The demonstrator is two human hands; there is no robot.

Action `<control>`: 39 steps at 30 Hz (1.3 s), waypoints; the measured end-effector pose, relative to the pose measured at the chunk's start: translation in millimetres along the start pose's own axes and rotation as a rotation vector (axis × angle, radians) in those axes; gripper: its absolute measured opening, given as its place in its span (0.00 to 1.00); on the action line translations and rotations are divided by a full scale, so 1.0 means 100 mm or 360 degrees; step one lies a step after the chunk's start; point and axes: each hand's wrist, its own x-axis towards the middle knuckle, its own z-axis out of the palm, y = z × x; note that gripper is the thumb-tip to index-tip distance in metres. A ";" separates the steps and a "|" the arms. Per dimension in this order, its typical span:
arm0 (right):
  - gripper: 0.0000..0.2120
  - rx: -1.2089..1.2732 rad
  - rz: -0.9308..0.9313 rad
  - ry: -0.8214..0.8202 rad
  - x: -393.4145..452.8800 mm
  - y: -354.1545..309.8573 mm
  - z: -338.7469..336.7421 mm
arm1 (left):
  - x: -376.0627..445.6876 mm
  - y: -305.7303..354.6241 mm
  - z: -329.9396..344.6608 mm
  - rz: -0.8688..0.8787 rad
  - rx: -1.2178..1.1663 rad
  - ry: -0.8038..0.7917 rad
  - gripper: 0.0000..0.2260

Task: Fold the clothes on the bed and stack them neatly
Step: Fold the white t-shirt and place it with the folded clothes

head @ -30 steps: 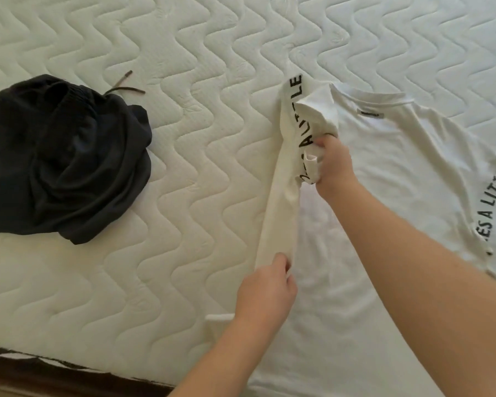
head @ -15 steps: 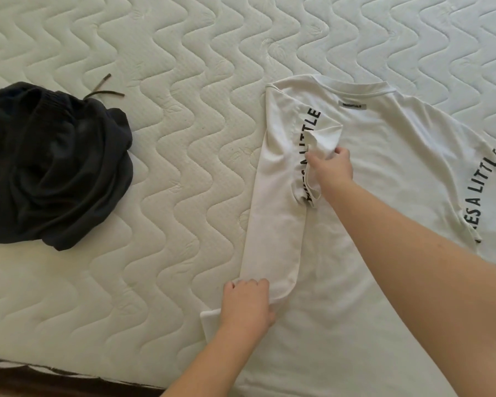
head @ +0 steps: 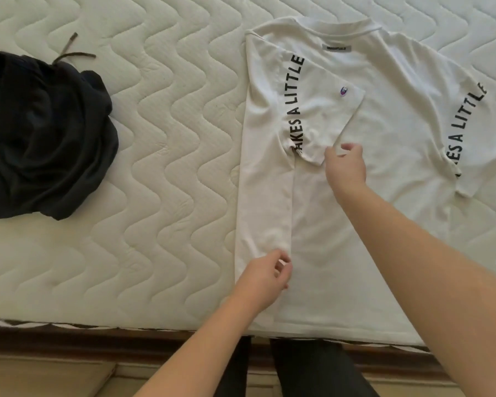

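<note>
A white T-shirt (head: 384,213) with black lettering lies flat on the mattress (head: 169,156), collar at the far side. Its left side is folded inward in a long strip, and the left sleeve (head: 318,116) lies folded over the back. My right hand (head: 347,167) hovers at that sleeve's lower hem, thumb and fingers loosely curled and apart, with the hem between them. My left hand (head: 265,277) sits at the lower end of the folded strip, fingers relaxed and slightly parted. The shirt's right sleeve (head: 470,133) is spread out.
A crumpled dark garment (head: 40,138) with a drawstring lies at the left of the mattress. The bed's dark wooden edge (head: 98,336) runs along the near side. My dark-clad legs (head: 312,371) stand against it.
The left side and sleeve, lifted a second ago, now lie flat on the shirt. Both hands have loosened their pinch. The view has shifted closer and to the left.
</note>
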 end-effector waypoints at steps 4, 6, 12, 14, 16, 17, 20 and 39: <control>0.23 -0.0415 0.0003 -0.0526 -0.77 0.57 0.08 | -0.20 -0.36 0.01 0.0106 0.0017 0.0457 0.02; 0.26 -0.0719 -0.0057 -0.0673 -1.13 0.82 0.14 | -0.30 -0.59 -0.02 0.0021 0.0134 0.0706 0.05; 0.16 -0.1006 -0.0009 -0.0796 -1.67 1.22 0.26 | -0.33 -0.91 -0.11 -0.0342 -0.0015 0.0519 0.15; 0.15 -0.0834 0.0054 -0.0905 -1.79 1.32 0.27 | -0.32 -0.90 -0.11 -0.0365 0.0001 0.0344 0.13; 0.15 -0.0412 0.0188 -0.0955 -1.90 1.41 0.26 | -0.31 -0.89 -0.10 -0.0398 -0.0081 0.0337 0.12; 0.15 -0.0210 0.0263 -0.0930 -1.93 1.44 0.25 | -0.31 -0.89 -0.09 -0.0408 -0.0129 0.0353 0.11; 0.09 -0.0089 0.0243 -0.0728 -1.94 1.54 0.15 | -0.29 -0.91 -0.05 -0.0437 -0.0282 0.0309 0.09; 0.12 0.0671 0.0527 -0.1124 -2.04 1.75 0.00 | -0.72 -1.06 0.31 0.0115 0.0539 0.0487 0.13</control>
